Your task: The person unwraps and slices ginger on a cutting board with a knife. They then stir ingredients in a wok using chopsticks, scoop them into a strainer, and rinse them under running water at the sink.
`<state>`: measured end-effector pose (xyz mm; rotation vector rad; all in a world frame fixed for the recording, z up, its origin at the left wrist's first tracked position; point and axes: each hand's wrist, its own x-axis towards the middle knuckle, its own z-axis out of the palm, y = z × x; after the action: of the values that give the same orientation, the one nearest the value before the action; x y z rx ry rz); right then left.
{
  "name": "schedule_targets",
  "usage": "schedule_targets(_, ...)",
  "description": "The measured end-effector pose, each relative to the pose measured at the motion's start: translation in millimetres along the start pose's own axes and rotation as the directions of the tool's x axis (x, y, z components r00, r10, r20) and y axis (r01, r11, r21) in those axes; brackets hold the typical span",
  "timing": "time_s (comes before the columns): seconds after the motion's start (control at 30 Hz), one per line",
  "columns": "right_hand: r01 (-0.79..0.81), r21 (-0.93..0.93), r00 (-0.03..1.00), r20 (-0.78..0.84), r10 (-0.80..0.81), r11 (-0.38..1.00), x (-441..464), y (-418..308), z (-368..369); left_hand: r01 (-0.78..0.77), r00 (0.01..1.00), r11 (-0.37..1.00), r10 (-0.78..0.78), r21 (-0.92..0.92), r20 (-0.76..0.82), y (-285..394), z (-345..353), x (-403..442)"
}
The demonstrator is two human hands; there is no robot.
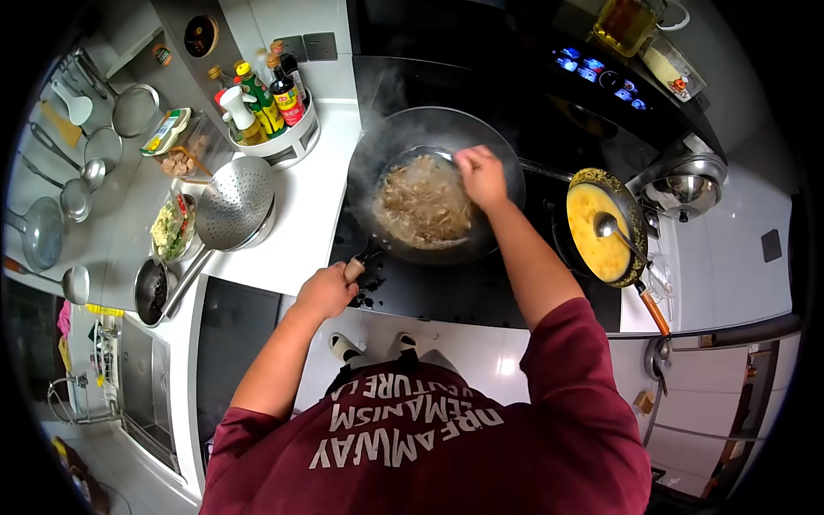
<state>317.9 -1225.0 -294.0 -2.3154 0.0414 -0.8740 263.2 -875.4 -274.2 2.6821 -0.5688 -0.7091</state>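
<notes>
A dark wok [493, 137] sits on the black stove [429, 296], with steaming shredded food [421, 202] in bubbling liquid inside it. My left hand [324, 292] is closed around the wok's handle [354, 270] at the lower left. Over the right side of the wok, my right hand [482, 174] hangs with its fingers bent together above the food; what they hold, if anything, is hidden. To the right stands a pan [637, 215] of yellow liquid [592, 227], with a metal ladle [606, 225] resting in it.
Left of the stove are a perforated strainer [233, 202], a small dark pot [153, 290], a container of chopped vegetables [172, 227] and a round rack [296, 137] of sauce bottles. Metal bowls [682, 189] stand at the right. Utensils hang on the left wall.
</notes>
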Motion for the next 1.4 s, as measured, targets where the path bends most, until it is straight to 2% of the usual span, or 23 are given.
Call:
schedule_targets(0.1, -0.009, 0.158, 0.945, 0.323, -0.043, 0.987, -12.3, -24.2, 7.8, 0.005, 1.000, 1.000, -0.005, 0.001, -0.006, 5.5, -5.3, 0.5)
schedule_targets(0.2, -0.081, 0.207, 0.921, 0.391, -0.006, 0.975, -10.7, -50.4, -22.9, 0.003, 1.000, 1.000, -0.003, -0.003, -0.010, 6.5, -5.3, -1.4)
schedule_targets(0.3, -0.498, 0.213, 0.824, 0.417, 0.383, 0.841, -1.8, -75.1, -56.6, -0.011, 0.999, 0.999, 0.010, -0.034, -0.030, 1.5, -0.1, 0.2)
schedule_targets(0.33, -0.550, 0.379, 0.815, 0.440, 0.378, 0.744, -6.9, -74.5, -56.6, -0.011, 0.999, 0.999, 0.009, -0.051, -0.039, 1.8, -0.3, 0.3)
schedule_targets(0.43, -0.582, 0.440, 0.745, 0.626, 0.232, 0.684, -34.6, -67.7, -28.1, 0.000, 0.999, 0.998, -0.003, -0.066, -0.043, 2.6, -0.4, 0.4)
schedule_targets(0.47, -0.500, 0.416, 0.800, 0.558, 0.221, 0.760, -40.8, -58.6, -20.8, 0.002, 0.999, 0.998, -0.004, -0.062, -0.042, 3.5, -1.1, 1.0)
schedule_targets(0.57, -0.594, 0.281, 0.800, 0.307, 0.516, 0.754, -24.8, -9.9, -33.9, 0.011, 1.000, 1.000, -0.011, -0.012, -0.025, 5.1, -2.9, 1.2)
schedule_targets(0.63, -0.502, 0.391, 0.856, 0.094, 0.509, 0.772, -12.1, -13.9, -62.3, 0.021, 1.000, 1.000, -0.021, -0.010, -0.002, 7.5, -6.3, 1.7)
schedule_targets(0.67, -0.468, 0.343, 0.867, -0.002, 0.499, 0.815, -8.3, -3.7, -66.7, 0.030, 0.999, 1.000, -0.030, -0.009, 0.015, 7.5, -5.8, 0.3)
schedule_targets(0.7, -0.433, 0.198, 0.886, -0.087, 0.456, 0.879, -5.6, -16.0, -69.9, 0.034, 0.999, 0.999, -0.033, -0.016, 0.017, 7.0, -4.8, -0.6)
schedule_targets(0.77, -0.078, -0.034, 0.996, -0.056, 0.076, 0.996, -21.2, 4.4, -49.5, 0.027, 1.000, 0.999, -0.027, -0.019, 0.015, 7.9, -6.6, 1.0)
schedule_targets(0.83, -0.013, -0.067, 0.981, 0.191, 0.026, 0.998, -35.7, -6.9, -32.9, 0.007, 1.000, 1.000, -0.008, -0.024, -0.017, 5.7, -3.4, 2.5)
schedule_targets(0.9, -0.068, 0.027, 0.958, 0.282, 0.057, 0.997, -32.7, -20.5, -34.7, 0.004, 1.000, 1.000, -0.004, -0.019, -0.020, 3.5, -4.2, 1.4)
schedule_targets(0.97, -0.515, 0.102, 0.839, 0.262, 0.476, 0.851, -12.2, -40.8, -45.7, 0.011, 1.000, 1.000, -0.011, -0.012, 0.008, 7.0, -7.0, 1.2)
schedule_targets(1.0, -0.335, 0.064, 0.941, 0.072, 0.330, 0.940, -8.6, -20.1, -32.7, 0.000, 1.000, 1.000, 0.000, 0.003, 0.008, 5.4, -5.8, 2.6)
schedule_targets(1.03, -0.224, 0.040, 0.972, -0.059, 0.226, 0.974, -6.8, -19.3, -24.3, 0.003, 1.000, 1.000, -0.003, -0.002, 0.007, 5.0, -5.1, 2.6)
schedule_targets(1.1, 0.045, 0.033, 0.998, -0.054, -0.043, 0.998, -17.0, -22.7, -2.1, 0.008, 1.000, 1.000, -0.008, -0.008, 0.002, 5.4, -6.7, 2.5)
schedule_targets(1.13, 0.023, 0.036, 0.995, 0.092, -0.026, 0.999, -23.8, -28.7, 3.6, 0.004, 1.000, 1.000, -0.004, 0.000, 0.001, 5.9, -7.3, 2.0)
schedule_targets(1.23, 0.023, 0.135, 0.988, 0.150, -0.043, 0.991, -25.0, -39.1, 2.6, -0.011, 1.000, 1.000, 0.011, -0.008, -0.025, 4.5, -8.8, 2.0)
schedule_targets(1.27, -0.392, 0.252, 0.907, 0.266, 0.326, 0.885, -22.0, -27.7, 3.1, -0.021, 0.999, 0.999, 0.020, -0.028, -0.042, 3.2, -7.5, 1.5)
schedule_targets(1.3, -0.352, 0.243, 0.935, 0.140, 0.326, 0.904, -14.4, -33.3, -5.4, -0.034, 0.998, 0.998, 0.032, -0.046, -0.056, 2.8, -5.6, 0.4)
schedule_targets(1.37, -0.108, 0.111, 0.992, -0.050, 0.114, 0.988, -12.4, -20.3, -5.3, -0.024, 0.999, 0.999, 0.022, -0.047, -0.048, 3.4, -5.3, 1.6)
schedule_targets(1.4, -0.042, 0.081, 0.999, 0.026, 0.040, 0.996, -15.4, -21.8, -6.9, -0.020, 0.999, 0.999, 0.018, -0.047, -0.047, 2.3, -3.9, 3.2)
